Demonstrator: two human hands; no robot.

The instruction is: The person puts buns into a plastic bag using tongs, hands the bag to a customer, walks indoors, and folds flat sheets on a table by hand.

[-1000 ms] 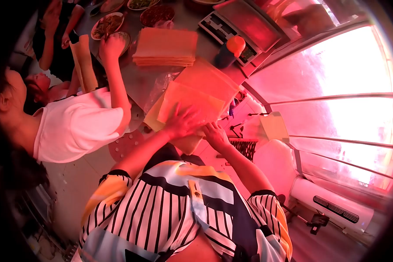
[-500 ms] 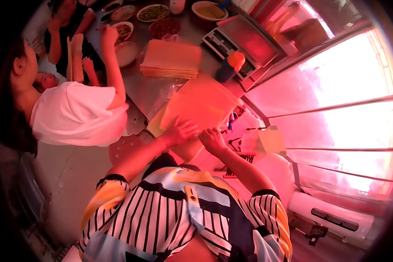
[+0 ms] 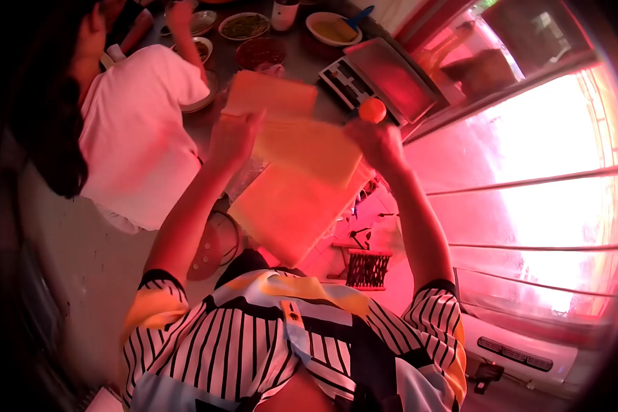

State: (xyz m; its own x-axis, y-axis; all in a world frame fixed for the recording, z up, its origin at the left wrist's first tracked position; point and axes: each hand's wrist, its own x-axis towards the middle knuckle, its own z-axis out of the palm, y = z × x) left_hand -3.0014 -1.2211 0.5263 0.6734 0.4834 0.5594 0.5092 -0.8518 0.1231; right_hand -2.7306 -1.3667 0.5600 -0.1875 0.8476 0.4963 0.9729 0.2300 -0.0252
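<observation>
Between left hand (image 3: pixel 233 144), right hand (image 3: pixel 380 146): thin, flat sheet (image 3: pixel 305 147).

The head-worn camera looks forward and down, close above the shirt (image 3: pixel 254 336), toward the table (image 3: pixel 301 60).

Stretched both arms (image 3: pixel 185 213) forward, with left hand (image 3: pixel 235 141) and right hand (image 3: pixel 379 145) curled at opposite ends of the raised sheet (image 3: pixel 307 150).

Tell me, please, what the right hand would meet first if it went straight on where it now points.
Most likely the round orange cap, just ahead of the right hand in the picture. Depth is unclear, so the hand could instead pass above it toward the scale.
</observation>
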